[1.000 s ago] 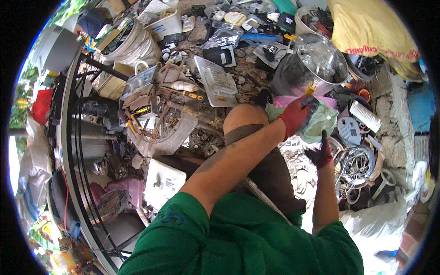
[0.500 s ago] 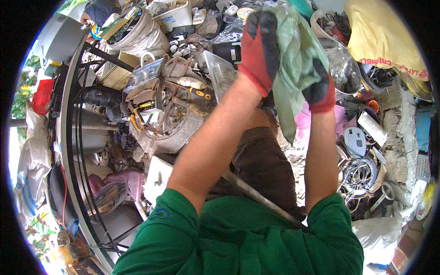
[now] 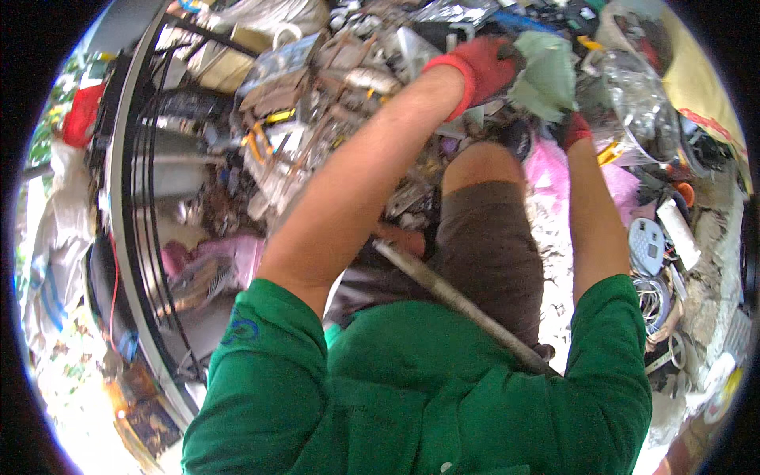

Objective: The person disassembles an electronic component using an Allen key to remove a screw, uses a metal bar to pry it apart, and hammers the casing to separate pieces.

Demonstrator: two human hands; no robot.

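Note:
A pale green crumpled bag or cloth is stretched between my two hands at the upper right of centre. My left hand, in a red glove with a dark palm, grips its left edge with curled fingers. Its lower right corner is pinched by my right hand, gloved the same way and partly hidden in blur and shadow. Both arms reach forward over my bent knee. A wooden stick lies slantwise across my lap, touched by neither hand.
Heaped scrap and rusty metal parts lie ahead on the left, beside orange-handled pliers. A dark metal frame runs along my left. At the right stand a clear bag of plastic, a yellow sack and a pink sheet.
Both hands have come lower and drawn apart, the right one moving outward. The green piece, which hung long and bunched, is now spread shorter between them. The view has shifted too.

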